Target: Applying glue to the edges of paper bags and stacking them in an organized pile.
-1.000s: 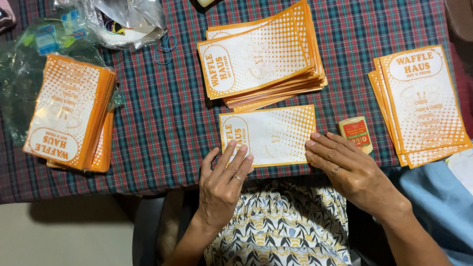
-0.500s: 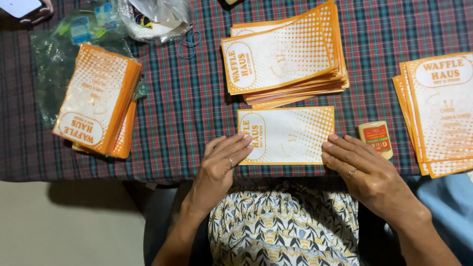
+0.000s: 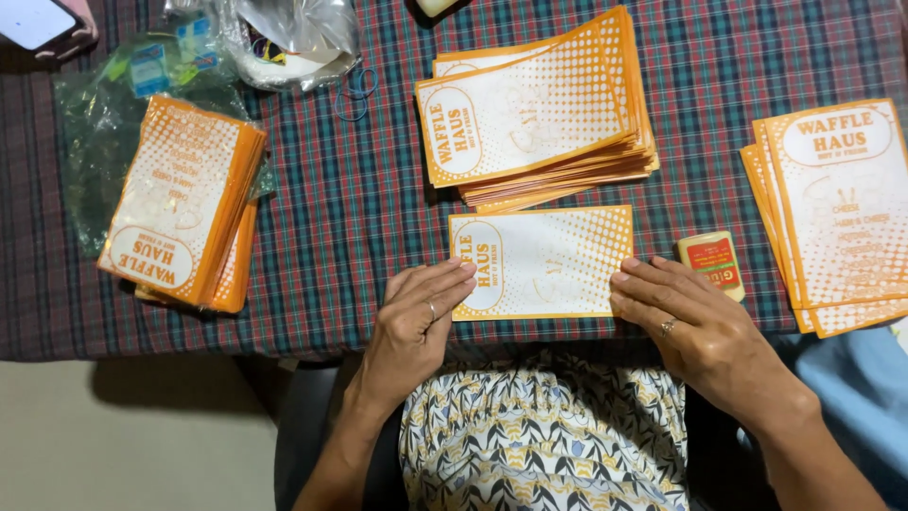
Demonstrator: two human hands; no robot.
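There is one view only, from a camera on the person's head, looking almost straight down and close over the near edge of the plaid-covered table [image 3: 378,208]. The person's own lap fills the bottom of the view.

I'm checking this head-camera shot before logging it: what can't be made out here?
- Phone: cut off by the top-left edge.
- Contents of the clear plastic bag: blurred by crumpled film.
- Right stack of paper sleeves: cut by the right edge.
- Single sleeve: both ends hidden under the left hand and right hand.
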